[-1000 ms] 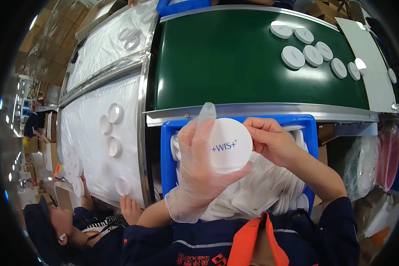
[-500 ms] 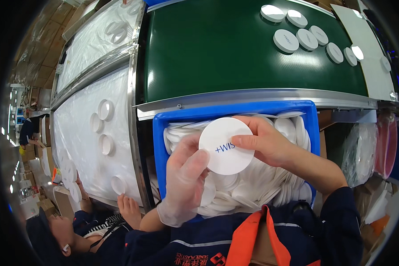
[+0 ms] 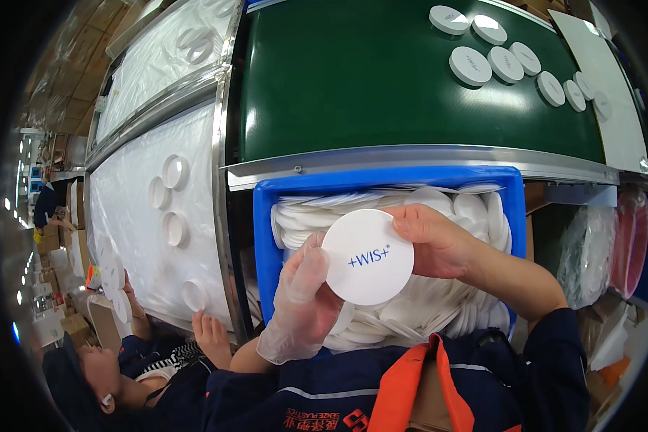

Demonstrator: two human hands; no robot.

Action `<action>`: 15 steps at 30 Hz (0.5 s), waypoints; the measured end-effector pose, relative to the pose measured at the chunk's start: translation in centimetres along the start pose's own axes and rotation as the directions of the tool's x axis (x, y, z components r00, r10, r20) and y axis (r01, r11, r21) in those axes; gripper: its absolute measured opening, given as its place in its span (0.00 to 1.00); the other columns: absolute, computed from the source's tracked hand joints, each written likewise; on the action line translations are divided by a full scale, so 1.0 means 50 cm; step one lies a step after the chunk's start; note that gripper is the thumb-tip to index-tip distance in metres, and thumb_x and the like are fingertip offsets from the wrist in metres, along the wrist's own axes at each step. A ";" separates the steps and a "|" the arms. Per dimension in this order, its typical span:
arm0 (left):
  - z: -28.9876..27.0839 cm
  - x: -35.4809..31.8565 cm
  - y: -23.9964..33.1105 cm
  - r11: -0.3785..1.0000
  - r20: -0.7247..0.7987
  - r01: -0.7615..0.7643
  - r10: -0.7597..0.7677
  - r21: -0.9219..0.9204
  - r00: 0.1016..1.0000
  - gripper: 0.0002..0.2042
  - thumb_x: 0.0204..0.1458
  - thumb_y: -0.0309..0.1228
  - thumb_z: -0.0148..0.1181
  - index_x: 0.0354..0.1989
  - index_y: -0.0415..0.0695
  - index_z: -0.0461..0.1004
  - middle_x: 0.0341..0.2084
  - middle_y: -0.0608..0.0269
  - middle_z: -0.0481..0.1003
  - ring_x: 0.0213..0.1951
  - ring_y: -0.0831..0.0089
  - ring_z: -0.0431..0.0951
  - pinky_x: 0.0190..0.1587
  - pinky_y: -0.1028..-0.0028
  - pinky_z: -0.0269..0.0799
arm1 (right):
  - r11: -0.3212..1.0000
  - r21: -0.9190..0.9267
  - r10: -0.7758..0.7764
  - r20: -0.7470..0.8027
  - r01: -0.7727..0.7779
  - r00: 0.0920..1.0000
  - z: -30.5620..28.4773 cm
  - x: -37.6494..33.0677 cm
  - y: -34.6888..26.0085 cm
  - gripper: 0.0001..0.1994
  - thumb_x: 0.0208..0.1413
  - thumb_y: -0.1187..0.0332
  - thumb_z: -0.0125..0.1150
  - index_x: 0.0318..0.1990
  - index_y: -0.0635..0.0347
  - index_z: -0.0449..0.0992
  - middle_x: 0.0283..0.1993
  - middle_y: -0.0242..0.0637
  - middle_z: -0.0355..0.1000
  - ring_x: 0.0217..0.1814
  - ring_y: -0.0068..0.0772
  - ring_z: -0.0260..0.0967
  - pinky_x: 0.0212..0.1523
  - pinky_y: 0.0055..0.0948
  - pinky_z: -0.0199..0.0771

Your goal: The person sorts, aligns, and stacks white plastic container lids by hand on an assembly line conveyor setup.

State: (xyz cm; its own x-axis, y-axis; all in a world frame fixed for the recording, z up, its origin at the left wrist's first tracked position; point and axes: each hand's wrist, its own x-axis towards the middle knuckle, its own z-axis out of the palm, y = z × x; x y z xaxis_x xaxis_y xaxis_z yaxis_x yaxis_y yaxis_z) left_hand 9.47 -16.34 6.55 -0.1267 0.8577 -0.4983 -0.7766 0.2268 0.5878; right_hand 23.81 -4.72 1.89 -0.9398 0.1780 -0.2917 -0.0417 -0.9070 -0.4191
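A round white disc (image 3: 368,277) with blue print on its face is held up between my two hands. My left hand (image 3: 302,291), in a clear plastic glove, pinches its left edge with thumb and fingers. The bare right hand (image 3: 435,241) grips the upper right edge, thumb on the rim. Directly beneath is a blue bin (image 3: 517,216) heaped with many similar white discs (image 3: 403,317), partly hidden by my hands and the held disc.
Beyond the bin runs a green conveyor belt (image 3: 338,86), with several white round lids (image 3: 470,66) at its far right. Left of it, a plastic-covered table (image 3: 133,237) bears white rings (image 3: 174,171). A co-worker's hand (image 3: 211,337) is at that table's near edge, close to my left arm.
The held disc has come slightly lower, and my right thumb has slid off its face to the edge, uncovering the print. The lids on the belt have shifted slightly right in view.
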 end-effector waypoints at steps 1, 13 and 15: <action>0.003 -0.003 0.002 1.000 -0.006 0.009 -0.009 -0.030 1.000 0.17 0.50 0.37 0.55 0.43 0.39 0.63 0.41 0.57 0.69 0.45 0.70 0.71 0.49 0.68 0.67 | 1.000 -0.001 0.003 0.029 -0.003 1.000 0.000 0.000 0.003 0.20 0.54 0.57 0.53 0.48 0.63 0.67 0.45 0.33 0.70 0.47 0.24 0.67 0.50 0.30 0.67; -0.020 -0.012 -0.006 0.998 0.136 -0.015 0.023 -0.058 0.990 0.14 0.49 0.34 0.56 0.38 0.40 0.63 0.40 0.59 0.68 0.45 0.71 0.69 0.48 0.69 0.65 | 0.993 0.101 -0.071 0.103 0.061 0.992 -0.016 0.001 0.020 0.17 0.59 0.56 0.44 0.46 0.59 0.67 0.44 0.30 0.69 0.46 0.23 0.67 0.47 0.27 0.69; -0.022 -0.014 -0.002 0.999 0.117 0.001 0.005 -0.049 0.993 0.14 0.48 0.34 0.56 0.38 0.40 0.64 0.40 0.59 0.68 0.45 0.71 0.69 0.48 0.69 0.65 | 0.994 0.096 -0.064 0.133 0.051 0.989 -0.017 0.005 0.018 0.17 0.59 0.56 0.44 0.46 0.59 0.67 0.44 0.30 0.69 0.46 0.23 0.67 0.47 0.27 0.69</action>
State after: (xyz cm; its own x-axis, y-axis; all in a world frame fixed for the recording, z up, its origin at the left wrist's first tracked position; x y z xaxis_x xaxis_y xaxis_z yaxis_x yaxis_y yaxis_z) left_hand 8.95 -17.48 6.14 -0.0572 0.9071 -0.4170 -0.8060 0.2045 0.5555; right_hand 23.86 -5.15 0.72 -0.9719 0.1834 -0.1478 -0.1222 -0.9290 -0.3494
